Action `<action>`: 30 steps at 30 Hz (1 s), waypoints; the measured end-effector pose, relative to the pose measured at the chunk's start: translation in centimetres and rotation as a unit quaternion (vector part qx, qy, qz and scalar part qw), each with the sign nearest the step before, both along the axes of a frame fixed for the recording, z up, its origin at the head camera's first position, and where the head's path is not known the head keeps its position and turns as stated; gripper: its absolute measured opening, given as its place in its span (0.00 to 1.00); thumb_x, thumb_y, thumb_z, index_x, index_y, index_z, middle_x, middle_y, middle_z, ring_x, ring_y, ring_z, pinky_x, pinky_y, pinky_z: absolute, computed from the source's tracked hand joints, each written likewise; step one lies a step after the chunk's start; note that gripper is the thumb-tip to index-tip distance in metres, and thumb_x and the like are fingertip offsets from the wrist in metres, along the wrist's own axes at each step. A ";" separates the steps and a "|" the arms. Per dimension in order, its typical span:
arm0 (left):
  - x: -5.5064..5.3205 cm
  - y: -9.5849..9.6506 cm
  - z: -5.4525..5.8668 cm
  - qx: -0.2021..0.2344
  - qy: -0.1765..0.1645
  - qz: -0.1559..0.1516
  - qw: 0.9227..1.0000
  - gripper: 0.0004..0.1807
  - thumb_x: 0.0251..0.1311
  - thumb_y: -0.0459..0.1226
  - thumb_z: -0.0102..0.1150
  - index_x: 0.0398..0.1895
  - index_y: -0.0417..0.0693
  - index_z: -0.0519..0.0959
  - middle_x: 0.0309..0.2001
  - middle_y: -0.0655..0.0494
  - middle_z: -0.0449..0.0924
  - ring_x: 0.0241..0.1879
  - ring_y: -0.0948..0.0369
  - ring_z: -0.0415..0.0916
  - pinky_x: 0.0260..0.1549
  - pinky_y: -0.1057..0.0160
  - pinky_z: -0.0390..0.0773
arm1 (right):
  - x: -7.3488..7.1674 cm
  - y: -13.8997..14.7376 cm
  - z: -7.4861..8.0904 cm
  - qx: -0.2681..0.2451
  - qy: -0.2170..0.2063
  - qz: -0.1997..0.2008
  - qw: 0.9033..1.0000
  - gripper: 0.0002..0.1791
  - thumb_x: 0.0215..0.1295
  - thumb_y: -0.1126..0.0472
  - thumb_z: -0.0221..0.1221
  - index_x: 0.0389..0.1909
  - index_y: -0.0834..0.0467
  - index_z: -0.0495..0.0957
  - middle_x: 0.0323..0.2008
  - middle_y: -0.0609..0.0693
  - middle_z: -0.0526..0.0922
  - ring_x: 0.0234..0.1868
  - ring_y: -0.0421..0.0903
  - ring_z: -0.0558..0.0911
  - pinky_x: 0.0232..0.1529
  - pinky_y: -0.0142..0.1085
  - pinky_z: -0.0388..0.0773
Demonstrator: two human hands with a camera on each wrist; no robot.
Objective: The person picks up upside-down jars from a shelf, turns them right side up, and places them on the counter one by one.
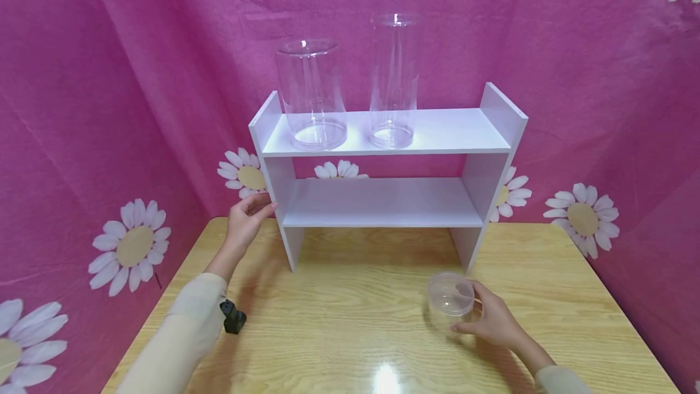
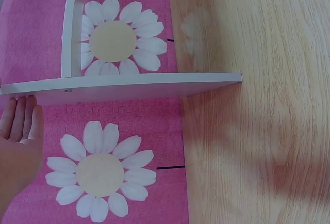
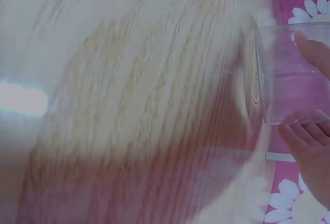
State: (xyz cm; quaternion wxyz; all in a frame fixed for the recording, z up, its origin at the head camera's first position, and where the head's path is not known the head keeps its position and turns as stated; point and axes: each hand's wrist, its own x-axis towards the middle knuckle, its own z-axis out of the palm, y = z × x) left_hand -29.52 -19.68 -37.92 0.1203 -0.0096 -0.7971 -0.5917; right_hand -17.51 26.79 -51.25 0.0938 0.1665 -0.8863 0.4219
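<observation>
My right hand (image 1: 494, 318) holds a short, clear cylindrical container (image 1: 450, 298) from its right side, thumb in front and fingers behind. In the right wrist view the container (image 3: 289, 74) is close over the tabletop; whether its base touches the wood I cannot tell. Against the outer face of the white shelf's left side panel (image 1: 280, 199) rests my left hand (image 1: 243, 224). The left wrist view has its fingers straight against that panel. Two clear cylinders stand upright on the top board: a wide one (image 1: 313, 93) at left and a taller, narrower one (image 1: 394, 84) beside it.
The white two-tier shelf (image 1: 383, 202) stands at the back of the wooden table (image 1: 350, 321). Pink cloth (image 1: 164, 78) with white daisies hangs behind and along both sides. A black wrist camera (image 1: 233, 317) sits at my left sleeve.
</observation>
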 end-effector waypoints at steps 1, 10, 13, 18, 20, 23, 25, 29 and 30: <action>-0.1 0.0 0.1 -0.004 -0.007 0.002 1.000 0.20 0.60 0.35 0.61 0.53 0.32 0.76 0.54 0.35 0.78 0.36 0.83 0.73 0.40 0.83 0.75 | 0.0 0.0 0.0 0.000 -0.003 -0.001 1.000 0.47 0.30 0.62 0.80 0.56 0.70 0.70 0.49 0.65 0.80 0.48 0.37 0.79 0.48 0.48 0.82; -0.3 0.0 0.3 0.000 -0.013 0.002 1.000 0.19 0.60 0.34 0.61 0.52 0.31 0.77 0.44 0.53 0.82 0.34 0.83 0.74 0.38 0.83 0.76 | -0.1 0.5 -0.8 -0.023 0.015 0.018 0.999 0.46 0.30 0.64 0.79 0.56 0.71 0.70 0.47 0.67 0.81 0.46 0.26 0.77 0.44 0.27 0.82; -0.4 -0.1 0.2 0.008 -0.009 -0.001 1.000 0.19 0.60 0.33 0.61 0.51 0.30 0.77 0.38 0.66 0.80 0.34 0.82 0.74 0.38 0.82 0.76 | 0.1 0.5 -0.8 -0.027 0.017 0.021 0.999 0.46 0.31 0.64 0.79 0.56 0.70 0.70 0.46 0.66 0.82 0.46 0.26 0.78 0.44 0.23 0.80; -0.4 -0.1 0.2 0.011 -0.009 0.003 1.000 0.19 0.60 0.34 0.62 0.51 0.29 0.77 0.35 0.69 0.79 0.34 0.82 0.74 0.38 0.83 0.75 | 0.4 0.5 -0.3 0.011 0.010 -0.003 1.000 0.48 0.30 0.60 0.80 0.56 0.70 0.70 0.47 0.63 0.82 0.47 0.38 0.82 0.47 0.30 0.81; -0.4 -0.1 0.2 0.008 -0.012 0.005 1.000 0.19 0.60 0.34 0.62 0.51 0.30 0.77 0.37 0.66 0.80 0.34 0.82 0.73 0.37 0.83 0.75 | 0.5 0.5 0.3 0.026 0.002 -0.010 1.000 0.49 0.30 0.59 0.80 0.58 0.71 0.69 0.49 0.64 0.81 0.49 0.49 0.83 0.48 0.39 0.83; -0.5 -0.1 0.1 0.008 -0.014 0.005 1.000 0.19 0.60 0.35 0.62 0.51 0.30 0.77 0.36 0.69 0.79 0.34 0.81 0.73 0.38 0.82 0.75 | 0.6 0.6 1.2 0.039 0.000 -0.015 0.999 0.53 0.30 0.58 0.80 0.59 0.73 0.66 0.53 0.67 0.78 0.52 0.61 0.80 0.50 0.49 0.81; -0.5 -0.1 0.1 0.012 -0.012 0.003 1.000 0.19 0.60 0.34 0.62 0.51 0.30 0.77 0.34 0.73 0.78 0.34 0.81 0.74 0.38 0.82 0.75 | 0.6 0.7 1.8 0.040 0.015 -0.010 0.999 0.53 0.30 0.58 0.80 0.60 0.73 0.66 0.54 0.67 0.78 0.54 0.56 0.79 0.52 0.44 0.81; -0.5 -0.1 0.0 0.017 -0.009 0.001 1.000 0.19 0.60 0.34 0.62 0.51 0.29 0.77 0.32 0.77 0.76 0.34 0.80 0.74 0.38 0.82 0.75 | 0.2 0.9 3.0 0.035 0.064 0.002 0.997 0.52 0.29 0.58 0.80 0.59 0.71 0.67 0.54 0.66 0.78 0.55 0.31 0.74 0.55 0.20 0.74; -0.5 -0.1 0.0 0.015 -0.010 0.002 1.000 0.19 0.60 0.34 0.62 0.51 0.29 0.77 0.32 0.76 0.76 0.34 0.80 0.74 0.38 0.82 0.75 | 0.2 0.9 3.4 0.032 0.071 0.006 0.997 0.52 0.29 0.58 0.80 0.59 0.71 0.68 0.54 0.65 0.78 0.55 0.26 0.71 0.55 0.15 0.70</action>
